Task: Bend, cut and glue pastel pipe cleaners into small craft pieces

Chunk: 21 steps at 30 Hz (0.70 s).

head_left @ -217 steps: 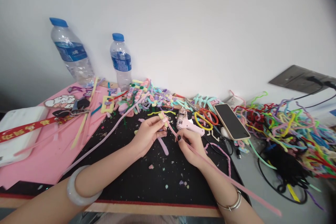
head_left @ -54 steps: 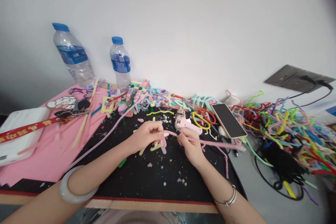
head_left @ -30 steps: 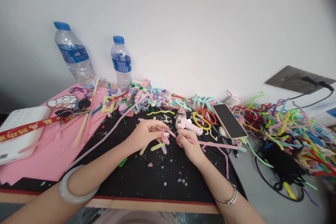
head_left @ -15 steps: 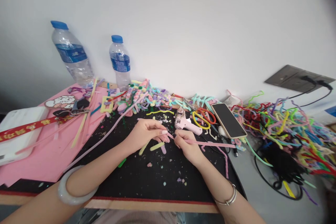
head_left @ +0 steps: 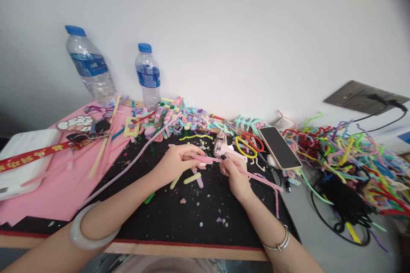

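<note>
A pink pipe cleaner (head_left: 261, 178) runs between my two hands above the black mat, its long free end sticking out to the right. My left hand (head_left: 179, 162) pinches its left part between thumb and fingers. Farther along, my right hand (head_left: 236, 175) is closed around it, thumb on top. Just behind the right hand lies a pale pink glue gun (head_left: 221, 147), partly covered by it. Below the left hand, short yellow pipe cleaner pieces (head_left: 192, 178) and a lilac piece (head_left: 199, 181) rest on the black mat (head_left: 166, 222).
Two water bottles (head_left: 148, 79) stand against the wall. Colourful pipe cleaner shapes (head_left: 179, 117) pile up at the back. On the right are scissors (head_left: 246, 149), a phone (head_left: 280, 147) and tangled pipe cleaners (head_left: 352, 153). Pink paper (head_left: 73, 179) and a white box (head_left: 28, 145) lie left.
My right hand has slid a little to the right along the pink pipe cleaner, away from my left hand. The free end of the pipe cleaner now tilts lower.
</note>
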Available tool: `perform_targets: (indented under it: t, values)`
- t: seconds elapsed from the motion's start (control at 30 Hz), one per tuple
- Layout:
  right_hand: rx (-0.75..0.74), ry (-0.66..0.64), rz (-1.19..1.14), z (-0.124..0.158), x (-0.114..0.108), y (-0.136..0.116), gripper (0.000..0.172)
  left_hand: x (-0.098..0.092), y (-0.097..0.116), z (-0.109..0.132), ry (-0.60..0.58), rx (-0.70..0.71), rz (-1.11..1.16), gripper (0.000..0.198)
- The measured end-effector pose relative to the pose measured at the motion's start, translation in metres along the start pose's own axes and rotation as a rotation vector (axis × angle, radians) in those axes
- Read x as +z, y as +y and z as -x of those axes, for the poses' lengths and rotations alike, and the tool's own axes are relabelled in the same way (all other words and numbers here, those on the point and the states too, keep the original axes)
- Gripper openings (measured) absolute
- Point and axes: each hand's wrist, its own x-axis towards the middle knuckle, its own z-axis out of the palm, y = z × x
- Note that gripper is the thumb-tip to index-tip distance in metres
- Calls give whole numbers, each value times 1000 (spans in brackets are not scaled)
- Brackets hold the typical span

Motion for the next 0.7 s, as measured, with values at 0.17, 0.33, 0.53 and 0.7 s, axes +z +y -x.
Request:
perform_targets:
  t: [0.17,0.33,0.53,0.7]
  values:
    - [2,-36,-2,0,0,-1,43,-2,2,1,17,50,-88,14]
    - [-7,-28,-21,0,1,-2,43,-2,5,1,89,43,-48,18]
    - [-1,-119,71,2,5,-10,42,2,-2,-1,86,-110,371,26]
    - [-85,-153,238,5,8,-20,37,6,-3,0,47,-196,428,27]
